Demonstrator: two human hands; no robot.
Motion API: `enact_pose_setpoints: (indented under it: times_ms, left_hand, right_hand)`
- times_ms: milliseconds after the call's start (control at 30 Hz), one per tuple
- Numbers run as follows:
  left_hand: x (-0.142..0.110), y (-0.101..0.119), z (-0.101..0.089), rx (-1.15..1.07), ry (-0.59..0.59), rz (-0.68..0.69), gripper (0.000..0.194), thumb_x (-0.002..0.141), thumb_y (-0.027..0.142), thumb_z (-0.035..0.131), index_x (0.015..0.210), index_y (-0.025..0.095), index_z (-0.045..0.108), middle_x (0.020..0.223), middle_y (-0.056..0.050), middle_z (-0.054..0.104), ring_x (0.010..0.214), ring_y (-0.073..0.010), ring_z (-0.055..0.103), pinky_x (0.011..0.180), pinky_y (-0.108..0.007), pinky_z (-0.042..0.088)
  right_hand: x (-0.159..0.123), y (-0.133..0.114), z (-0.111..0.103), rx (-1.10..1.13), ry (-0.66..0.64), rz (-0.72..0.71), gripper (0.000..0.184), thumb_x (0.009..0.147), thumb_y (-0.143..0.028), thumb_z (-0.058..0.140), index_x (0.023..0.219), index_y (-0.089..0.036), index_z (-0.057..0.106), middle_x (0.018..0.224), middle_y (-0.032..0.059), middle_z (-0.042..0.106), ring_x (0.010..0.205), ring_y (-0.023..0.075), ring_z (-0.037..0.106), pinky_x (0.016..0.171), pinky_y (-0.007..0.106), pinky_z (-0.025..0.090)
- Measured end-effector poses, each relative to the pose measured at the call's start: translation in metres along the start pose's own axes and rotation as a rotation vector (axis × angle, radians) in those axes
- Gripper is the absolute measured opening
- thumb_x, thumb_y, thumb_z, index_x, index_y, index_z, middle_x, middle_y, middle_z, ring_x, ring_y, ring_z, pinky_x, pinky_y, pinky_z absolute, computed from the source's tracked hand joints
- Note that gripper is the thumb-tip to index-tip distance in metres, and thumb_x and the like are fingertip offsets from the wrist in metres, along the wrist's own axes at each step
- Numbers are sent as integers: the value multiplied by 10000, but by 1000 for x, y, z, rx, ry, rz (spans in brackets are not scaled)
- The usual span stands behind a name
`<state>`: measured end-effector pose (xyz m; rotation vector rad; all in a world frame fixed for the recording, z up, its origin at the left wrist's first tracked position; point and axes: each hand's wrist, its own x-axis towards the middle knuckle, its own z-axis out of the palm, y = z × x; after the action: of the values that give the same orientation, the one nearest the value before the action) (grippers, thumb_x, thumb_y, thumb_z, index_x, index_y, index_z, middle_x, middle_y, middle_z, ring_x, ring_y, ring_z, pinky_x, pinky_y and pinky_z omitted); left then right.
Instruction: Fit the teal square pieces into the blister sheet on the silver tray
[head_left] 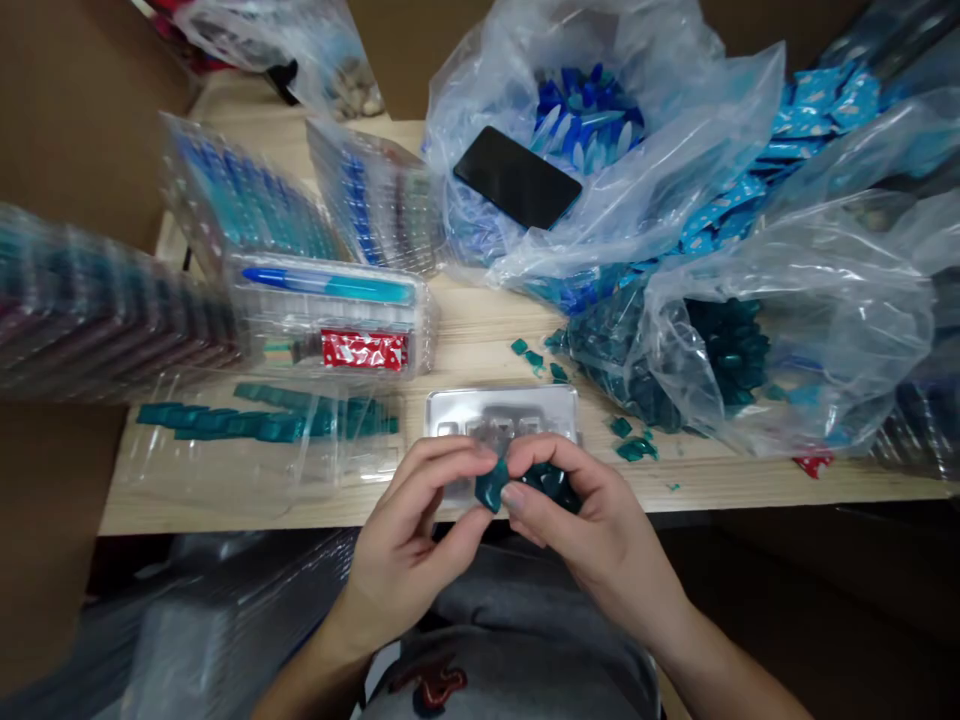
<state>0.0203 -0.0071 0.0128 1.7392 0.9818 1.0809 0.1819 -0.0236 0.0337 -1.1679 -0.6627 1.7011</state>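
Observation:
Between the fingertips of my left hand (427, 525) and my right hand (577, 510) is a small glossy teal piece (491, 486), and both hands pinch it. More dark teal pieces (553, 482) sit within the curl of my right fingers. Just beyond my hands lies a clear plastic tray (502, 402) with moulded hollows, partly covered by my fingers. An open plastic bag (825, 350) at the right holds many dark teal pieces. Several loose teal pieces (534, 359) are scattered on the wooden table (480, 325) near that bag.
A black phone (517, 177) rests on a plastic bag (660, 200) with blue pieces. At the left stand rows of filled clear trays (97, 310). One tray holds a blue pen (326, 285) and a red packet (364, 350). Clear trays with teal strips (262, 415) lie nearer me.

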Motion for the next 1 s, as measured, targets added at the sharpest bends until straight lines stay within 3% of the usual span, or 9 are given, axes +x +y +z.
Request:
enact_pose_setpoints:
  times_ms: [100, 167, 267, 333, 500, 600, 867, 1000]
  left_hand:
    - [-8, 0, -9, 67, -49, 9, 277, 881, 155, 633, 1139, 256, 634, 1039, -22, 657, 991, -125, 640, 865, -201, 539]
    - [-17, -3, -14, 118, -43, -2, 242, 883, 148, 631, 1103, 248, 639, 1004, -15, 668, 971, -122, 645, 850, -202, 543]
    - [-28, -13, -21, 273, 38, -58, 227, 889, 137, 618, 1092, 239, 628, 1017, -10, 664, 984, -116, 636, 873, -210, 534]
    - [-30, -21, -24, 424, 104, -103, 240, 895, 122, 603, 1103, 239, 620, 1045, -10, 653, 990, -114, 630, 873, -219, 532]
    - [-15, -32, -22, 597, 87, -101, 232, 913, 132, 577, 1126, 222, 596, 1062, -17, 646, 988, -129, 625, 850, -248, 546]
    - [-4, -31, -16, 610, 56, -80, 206, 925, 154, 565, 1118, 222, 593, 1040, -13, 648, 920, -128, 631, 813, -253, 547]
    - [0, -42, -12, 805, 6, 73, 211, 906, 193, 605, 1115, 216, 593, 997, -51, 685, 936, -216, 608, 805, -353, 468]
    - [-1, -39, -15, 794, 23, 33, 261, 885, 246, 642, 1144, 240, 613, 1090, -66, 665, 1002, -243, 579, 865, -390, 440]
  right_hand:
    - [-1, 1, 0, -140, -15, -43, 59, 792, -220, 713, 791, -220, 654, 825, -39, 600, 660, 57, 488, 604, 190, 396]
    - [-3, 5, -3, -165, -64, 0, 30, 818, -252, 695, 816, -234, 672, 855, -33, 604, 668, 59, 510, 619, 196, 415]
    - [-5, 14, -12, -104, -94, 112, 62, 836, -310, 698, 871, -260, 689, 824, -37, 602, 612, 51, 507, 569, 181, 416]
    - [-5, 19, -21, -64, -50, 132, 77, 846, -339, 701, 895, -279, 695, 775, -50, 604, 580, 38, 498, 571, 165, 419]
    - [-7, 25, -39, -40, 41, 104, 199, 867, -362, 688, 1064, -332, 696, 911, -39, 700, 740, 53, 616, 781, 173, 470]
    - [-9, 27, -40, -65, 12, 115, 245, 890, -342, 664, 1134, -327, 680, 826, -22, 721, 849, 95, 667, 871, 218, 483]
    - [-3, 31, -29, -105, 148, 8, 179, 853, -270, 707, 1028, -283, 674, 700, -29, 700, 613, 95, 646, 641, 220, 543]
    - [6, 29, -22, -13, 136, 32, 143, 813, -277, 746, 943, -247, 694, 663, -33, 702, 661, 111, 700, 704, 240, 579]
